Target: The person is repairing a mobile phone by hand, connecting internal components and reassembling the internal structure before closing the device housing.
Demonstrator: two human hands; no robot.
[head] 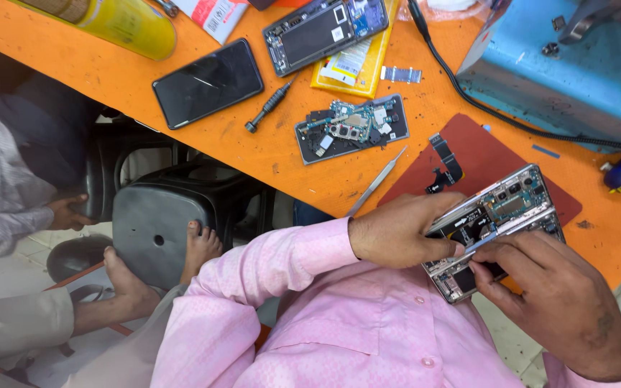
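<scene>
Clearly, in the head view, the left hand (397, 233) is gripping the opened phone (497, 226) by its near edge, fingers closed around the frame, holding it partly off the orange counter (289, 151) at about four o'clock from the dark red mat (490, 154). The right hand (555, 294) is pinching a thin blue pry tool (479, 243), fingers closed on it, with its tip lying against the exposed boards. A slip of that tip is looking like the main risk: it could be scraping a connector or nicking the loose flex cable (445, 162) lying at twelve o'clock from the left hand. Because the phone is hanging past the counter's edge, a loosening grip could be dropping it toward the lap. The tweezers (376, 181) and screwdriver (271, 106) are resting apart, toward ten o'clock.
</scene>
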